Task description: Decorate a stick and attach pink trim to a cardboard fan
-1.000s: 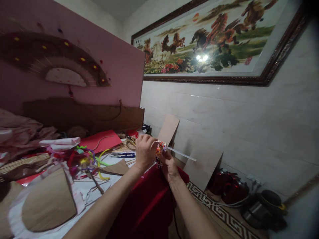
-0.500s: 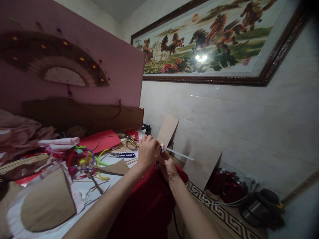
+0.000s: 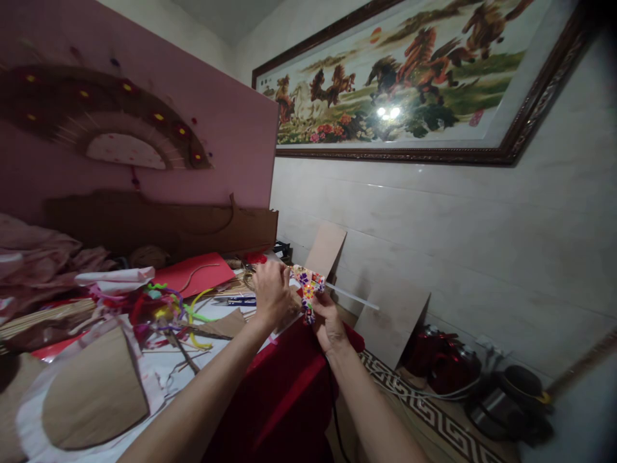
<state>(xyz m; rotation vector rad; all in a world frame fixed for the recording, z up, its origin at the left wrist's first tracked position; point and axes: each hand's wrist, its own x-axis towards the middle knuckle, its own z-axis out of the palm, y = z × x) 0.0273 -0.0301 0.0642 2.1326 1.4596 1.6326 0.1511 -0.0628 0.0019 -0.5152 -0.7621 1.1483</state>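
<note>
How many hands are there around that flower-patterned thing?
2. The right hand holds the flower-patterned thing; the left hand is close beside it, though whether it touches is unclear. No other hand shows.

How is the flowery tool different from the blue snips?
The flowery tool is chunky and many-coloured, while the snips are slim with dark blue handles. The flowery tool is held up in the right hand, but the snips lie on the table, partly hidden by the left hand. Both are near the left hand.
</note>
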